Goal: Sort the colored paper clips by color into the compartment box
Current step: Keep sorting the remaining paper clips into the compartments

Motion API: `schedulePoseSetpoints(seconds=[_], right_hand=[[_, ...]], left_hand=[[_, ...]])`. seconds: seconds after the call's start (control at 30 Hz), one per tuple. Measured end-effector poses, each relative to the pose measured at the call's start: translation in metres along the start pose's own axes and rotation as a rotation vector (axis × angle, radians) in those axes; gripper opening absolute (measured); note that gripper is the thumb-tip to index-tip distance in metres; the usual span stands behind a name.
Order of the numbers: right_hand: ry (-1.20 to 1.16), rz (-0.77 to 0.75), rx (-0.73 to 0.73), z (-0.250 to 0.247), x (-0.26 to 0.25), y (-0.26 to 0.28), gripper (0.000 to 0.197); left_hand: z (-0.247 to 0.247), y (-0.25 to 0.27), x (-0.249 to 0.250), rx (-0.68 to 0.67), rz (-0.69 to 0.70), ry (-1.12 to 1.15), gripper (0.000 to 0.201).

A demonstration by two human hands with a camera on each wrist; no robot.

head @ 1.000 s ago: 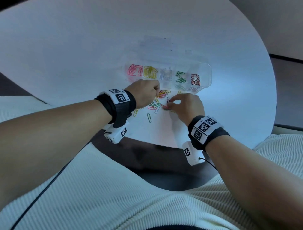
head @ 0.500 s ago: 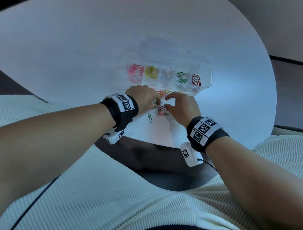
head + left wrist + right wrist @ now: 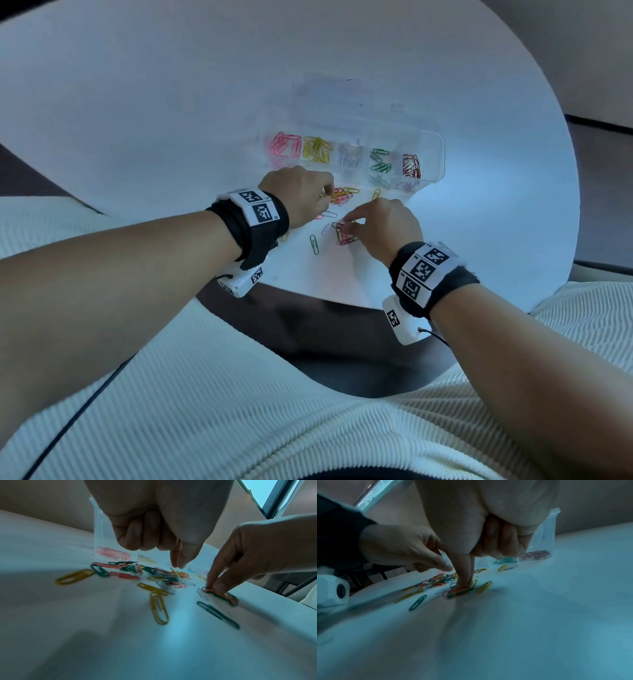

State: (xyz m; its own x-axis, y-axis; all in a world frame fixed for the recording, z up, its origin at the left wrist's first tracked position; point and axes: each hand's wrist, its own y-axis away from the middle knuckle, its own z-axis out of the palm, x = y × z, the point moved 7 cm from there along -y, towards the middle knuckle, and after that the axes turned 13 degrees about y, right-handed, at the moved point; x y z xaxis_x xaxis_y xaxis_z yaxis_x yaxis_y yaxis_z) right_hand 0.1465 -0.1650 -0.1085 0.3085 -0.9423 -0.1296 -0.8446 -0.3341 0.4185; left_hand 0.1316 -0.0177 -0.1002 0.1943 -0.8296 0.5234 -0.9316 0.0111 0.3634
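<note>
The clear compartment box (image 3: 432, 155) lies on the white table, holding pink (image 3: 285, 145), yellow (image 3: 317, 150), white, green (image 3: 379, 161) and red clips (image 3: 411, 166), each colour in its own cell. A mixed loose pile (image 3: 342, 197) lies just in front of it. My left hand (image 3: 301, 198) hovers over the pile, thumb and index tips together (image 3: 178, 563), with no clip visible between them. My right hand (image 3: 383, 226) pinches a small tangled bundle of red, green and orange clips (image 3: 346, 234) against the table with thumb and index fingertips (image 3: 462, 585).
Single clips lie loose near the bundle: a green one (image 3: 314, 244), and yellow ones (image 3: 158, 608). The box's clear lid (image 3: 325, 89) stands open behind it. The round table's near edge (image 3: 308, 294) is close below my wrists, above my lap.
Over the last second my right hand dragged the small bundle out of the pile toward me. My left hand shifted nearer too. Both have hardly moved in the last half second.
</note>
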Motion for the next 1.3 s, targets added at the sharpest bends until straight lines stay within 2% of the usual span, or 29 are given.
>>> schedulePoseSetpoints(seconds=[0.13,0.27,0.37,0.47,0.63,0.73,0.9,1.07,1.3], right_hand=[[-0.039,0.038,-0.074,0.001,0.003,-0.002,0.01],[-0.145,0.041,-0.104,0.007,0.007,-0.003,0.012],[-0.487,0.136,-0.088,0.007,0.016,-0.003,0.014],[-0.893,0.255,-0.131,0.007,0.022,0.0,0.029],[-1.215,0.261,-0.24,0.01,0.017,0.0,0.044],[-1.223,0.242,-0.211,0.009,0.019,-0.003,0.038],[-1.181,0.245,-0.161,0.008,0.02,-0.006,0.03],[-1.22,0.276,-0.169,0.005,0.016,-0.007,0.031],[-1.288,0.266,-0.145,0.006,0.013,-0.008,0.032]], left_hand=[[0.002,0.001,-0.002,-0.038,0.013,-0.028,0.033],[0.006,0.001,-0.002,-0.062,0.013,-0.041,0.028],[0.005,-0.001,-0.003,-0.062,0.019,-0.051,0.023],[0.005,0.0,-0.002,-0.054,0.026,-0.037,0.026],[0.008,0.003,0.004,-0.078,0.061,-0.076,0.042],[0.013,0.003,0.004,-0.107,0.081,-0.124,0.037],[0.013,0.001,0.005,-0.08,0.074,-0.098,0.028],[0.017,0.002,0.004,-0.11,0.085,-0.145,0.04],[0.014,-0.001,0.007,-0.084,0.112,-0.182,0.035]])
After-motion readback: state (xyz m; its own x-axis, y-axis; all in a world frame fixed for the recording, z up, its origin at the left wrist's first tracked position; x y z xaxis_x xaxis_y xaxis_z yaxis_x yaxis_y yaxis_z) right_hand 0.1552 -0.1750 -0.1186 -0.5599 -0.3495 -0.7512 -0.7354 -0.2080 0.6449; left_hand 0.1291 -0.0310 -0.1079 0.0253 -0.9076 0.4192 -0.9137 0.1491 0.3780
